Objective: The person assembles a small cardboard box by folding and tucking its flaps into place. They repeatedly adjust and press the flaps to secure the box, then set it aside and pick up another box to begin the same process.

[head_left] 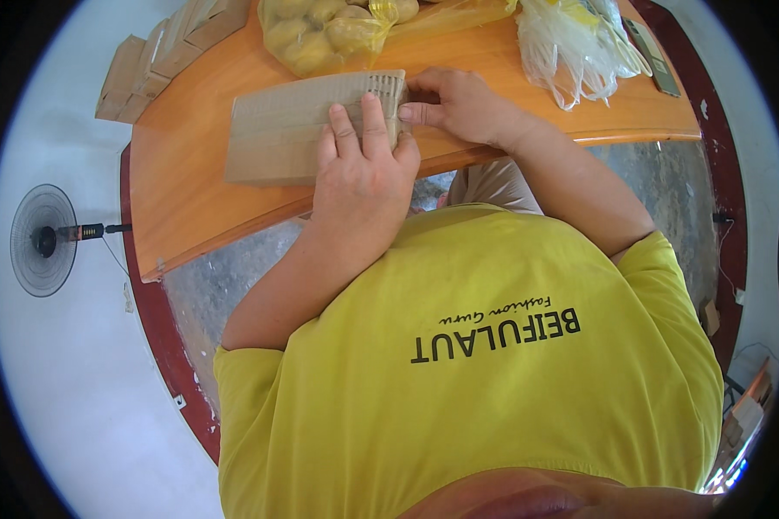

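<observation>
A long brown cardboard box (273, 130) lies on the orange-brown table, with a patch of small slots or stripes near its upper right corner. My left hand (363, 177) grips the right part of the box from the near side. Two of its fingers stretch over the top and the thumb sits by the right end. At that same end, my right hand (466, 108) is closed, its thumb and bent index finger against the box's edge. What lies between those fingertips is hard to see.
Beyond the box sits a yellow see-through bag (307, 39) of round, potato-like items. White plastic bags (571, 52) and a phone-like dark slab (652, 56) are at the right. Several small cardboard boxes (160, 56) stand far left. A fan (43, 240) is left of the table (186, 190).
</observation>
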`<action>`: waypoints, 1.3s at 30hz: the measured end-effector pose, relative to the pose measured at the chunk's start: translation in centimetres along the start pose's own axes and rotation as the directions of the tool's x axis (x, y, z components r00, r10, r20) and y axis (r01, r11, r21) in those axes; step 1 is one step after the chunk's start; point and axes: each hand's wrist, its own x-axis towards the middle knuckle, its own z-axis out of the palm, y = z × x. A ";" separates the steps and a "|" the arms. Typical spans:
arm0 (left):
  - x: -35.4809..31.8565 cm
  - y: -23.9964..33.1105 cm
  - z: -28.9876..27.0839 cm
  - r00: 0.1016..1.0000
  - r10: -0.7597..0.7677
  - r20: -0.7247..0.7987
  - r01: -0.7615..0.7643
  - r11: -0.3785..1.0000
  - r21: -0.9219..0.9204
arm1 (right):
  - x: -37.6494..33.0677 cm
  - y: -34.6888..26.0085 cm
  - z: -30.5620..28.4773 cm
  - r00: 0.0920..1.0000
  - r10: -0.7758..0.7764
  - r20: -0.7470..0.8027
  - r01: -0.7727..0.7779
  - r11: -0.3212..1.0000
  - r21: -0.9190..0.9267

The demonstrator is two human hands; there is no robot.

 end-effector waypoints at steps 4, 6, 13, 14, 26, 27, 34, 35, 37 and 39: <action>-0.1 0.0 0.3 1.000 -0.009 -0.026 0.009 1.000 -0.007 | 0.2 0.1 0.1 1.000 0.018 0.007 -0.018 1.000 0.013; 0.0 0.1 0.3 1.000 -0.011 -0.020 0.011 1.000 -0.018 | 0.4 0.2 0.1 0.999 0.031 0.007 -0.031 0.999 -0.015; -0.1 0.0 0.0 1.000 -0.015 0.016 0.015 0.999 -0.036 | 0.6 0.6 0.1 1.000 -0.004 -0.003 0.004 0.997 -0.074; -0.1 0.0 0.1 1.000 -0.014 0.017 0.014 0.999 -0.036 | 0.5 0.6 0.0 1.000 -0.011 0.002 0.012 1.000 -0.029; 0.0 0.1 0.2 1.000 -0.019 -0.012 0.019 0.999 -0.030 | 0.6 -0.1 0.1 0.998 0.060 0.032 -0.061 0.998 0.025; 0.0 0.1 0.2 1.000 -0.017 -0.008 0.017 0.999 -0.030 | 0.6 -0.1 0.1 0.997 0.067 0.027 -0.067 0.998 0.017; 0.0 0.1 0.1 1.000 -0.020 -0.005 0.020 0.999 -0.032 | 0.5 1.4 0.0 0.997 -0.080 -0.005 0.080 0.997 0.010; 0.0 0.1 0.1 1.000 -0.020 -0.003 0.020 0.999 -0.028 | 0.4 1.2 0.0 0.998 -0.064 0.008 0.064 0.998 0.016; -0.1 0.1 0.2 1.000 -0.017 -0.015 0.017 1.000 -0.004 | 0.1 0.4 -0.2 0.999 -0.032 0.034 0.031 0.999 0.026; 0.0 0.1 0.2 1.000 -0.008 -0.013 0.008 1.000 0.012 | 0.0 -0.1 -0.1 1.000 -0.017 0.010 0.018 0.999 -0.036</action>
